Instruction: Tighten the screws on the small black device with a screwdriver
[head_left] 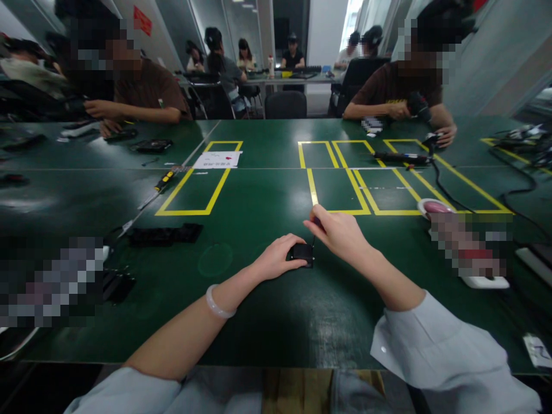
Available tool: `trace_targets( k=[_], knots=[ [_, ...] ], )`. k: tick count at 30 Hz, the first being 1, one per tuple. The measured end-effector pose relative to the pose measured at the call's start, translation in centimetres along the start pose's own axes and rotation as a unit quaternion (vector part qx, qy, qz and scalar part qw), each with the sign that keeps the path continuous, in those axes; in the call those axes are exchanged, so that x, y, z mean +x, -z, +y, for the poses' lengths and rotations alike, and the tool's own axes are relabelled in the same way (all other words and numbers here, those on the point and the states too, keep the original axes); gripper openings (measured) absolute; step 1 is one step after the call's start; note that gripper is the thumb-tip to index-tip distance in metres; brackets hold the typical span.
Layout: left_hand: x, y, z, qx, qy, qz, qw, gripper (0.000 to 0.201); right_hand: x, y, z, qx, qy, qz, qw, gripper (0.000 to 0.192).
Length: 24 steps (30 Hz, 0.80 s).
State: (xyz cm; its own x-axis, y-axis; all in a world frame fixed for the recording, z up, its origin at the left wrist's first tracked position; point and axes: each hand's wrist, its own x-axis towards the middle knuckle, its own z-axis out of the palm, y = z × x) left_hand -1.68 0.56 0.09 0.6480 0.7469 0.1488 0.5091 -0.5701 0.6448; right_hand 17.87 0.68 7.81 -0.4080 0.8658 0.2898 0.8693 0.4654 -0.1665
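My left hand [276, 257] grips a small black box-shaped part [303, 253] on the green table, with thumb and fingers closed around its left end. Above and to the right of that part is my right hand [338, 230], its fingers pinched together. A thin dark rod [313, 241] runs down from this pinch to the right edge of the black part. The rod's top is hidden inside the fingers, so its kind cannot be made out.
Yellow tape frames [207, 211] mark the table [259, 322]. At left lie a black flat piece [166, 234] and a yellow-black screwdriver [164, 181]. A pink-and-white device [437, 208] and black cables [448, 187] are at right. Two people [150, 95] work across the table.
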Motion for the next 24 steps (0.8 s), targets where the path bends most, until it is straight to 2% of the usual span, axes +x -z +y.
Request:
trace_targets(
  k=[6,12,19,24],
  knots=[
    [-0.1,-0.1,0.0,-0.002,-0.006,0.007,1.000,0.037,-0.5,-0.8,0.7,0.002,0.005,0.050,0.999,0.037],
    [-0.1,-0.1,0.0,-0.001,-0.003,0.011,1.000,0.037,-2.0,-1.1,1.4,0.044,0.020,0.102,0.994,0.029],
    [-0.1,0.0,0.2,-0.006,-0.005,0.004,1.000,0.037,-3.3,-1.2,1.4,0.073,-0.039,0.103,0.991,0.028],
    [-0.2,-0.1,0.4,-0.010,-0.012,0.005,1.000,0.036,-3.9,-1.4,0.8,0.090,-0.065,0.133,0.985,0.029]
  ],
)
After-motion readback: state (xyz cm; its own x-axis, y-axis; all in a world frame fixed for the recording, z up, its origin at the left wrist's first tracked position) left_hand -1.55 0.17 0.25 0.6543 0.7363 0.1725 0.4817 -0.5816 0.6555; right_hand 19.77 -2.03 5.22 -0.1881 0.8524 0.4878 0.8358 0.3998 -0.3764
